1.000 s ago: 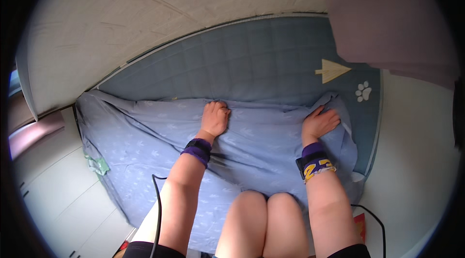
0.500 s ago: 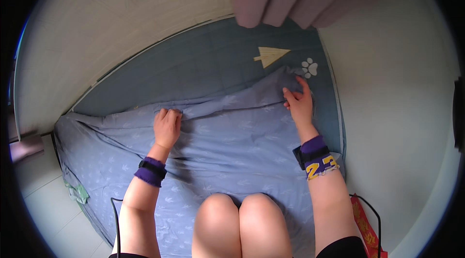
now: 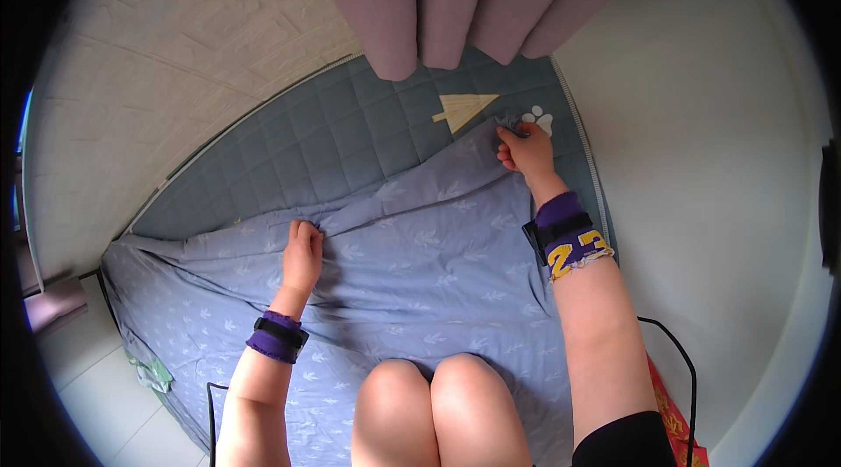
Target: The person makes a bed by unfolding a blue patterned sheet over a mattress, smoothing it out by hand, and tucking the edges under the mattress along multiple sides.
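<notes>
A blue-violet bed sheet (image 3: 420, 261) with pale leaf prints lies in loose folds over a quilted grey-green mattress pad (image 3: 320, 138). My right hand (image 3: 528, 150) is closed on the sheet's far right corner, thumb and fingers pinched on the bunched cloth. Beside it a white paw print shows on the pad, partly covered by the hand. Farther left, my left hand (image 3: 302, 252) has its fingers curled down on the sheet near its far edge, gripping a fold. Both wrists carry purple bands.
Mauve curtains (image 3: 447, 11) hang over the bed's far side. Pale walls stand behind the bed and along its right. My knees (image 3: 434, 414) rest on the sheet at the near middle. Black cables run beside both arms; a red printed item (image 3: 670, 406) lies at lower right.
My right hand has gone from fingers apart to pinching the sheet's corner, reaching farther away. The left hand keeps its curled grip. The view has shifted, showing more curtain.
</notes>
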Demonstrator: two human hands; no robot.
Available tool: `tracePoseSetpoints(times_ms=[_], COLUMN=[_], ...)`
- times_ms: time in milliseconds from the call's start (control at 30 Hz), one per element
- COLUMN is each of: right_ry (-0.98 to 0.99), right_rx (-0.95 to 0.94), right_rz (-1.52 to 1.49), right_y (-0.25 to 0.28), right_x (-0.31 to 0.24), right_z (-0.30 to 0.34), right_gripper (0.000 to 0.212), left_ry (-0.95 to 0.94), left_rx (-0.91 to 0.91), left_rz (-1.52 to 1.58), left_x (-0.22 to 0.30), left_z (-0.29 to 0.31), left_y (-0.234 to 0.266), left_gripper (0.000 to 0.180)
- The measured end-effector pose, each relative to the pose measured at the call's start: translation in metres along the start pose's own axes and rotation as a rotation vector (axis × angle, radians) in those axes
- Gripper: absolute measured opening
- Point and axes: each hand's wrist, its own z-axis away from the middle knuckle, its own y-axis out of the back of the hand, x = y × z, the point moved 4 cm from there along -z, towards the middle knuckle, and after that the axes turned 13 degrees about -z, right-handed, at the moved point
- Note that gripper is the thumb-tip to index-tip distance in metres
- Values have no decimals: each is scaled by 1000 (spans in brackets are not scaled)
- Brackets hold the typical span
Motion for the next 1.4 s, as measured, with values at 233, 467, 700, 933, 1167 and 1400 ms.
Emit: tracePoseSetpoints(times_ms=[233,467,700,933,1167,1400], right_ry=[92,473,767,918,963,1003], right_rx=[35,25,326,374,384,376], right_rz=[-291,-386,15,416,693,874], right_y=[1,-9,-39,-37,-51,-52], right_x=[-31,-98,-154,-141,-130,-137], right_z=[0,-59,-112,-130,-137,-136], right_gripper=[40,50,52,56,60,64], left_ry=[-4,-296,-202,-228,-324,-370], left_rx=[190,531,434,537,624,593], left_rz=[129,-10,-8,-5,-69,-200], left_x=[-4,22,22,14,22,36], left_z=[-11,-148,-242,-245,-232,-237], left_y=[14,58,32,3,-8,-8], left_gripper=[8,5,9,9,9,9])
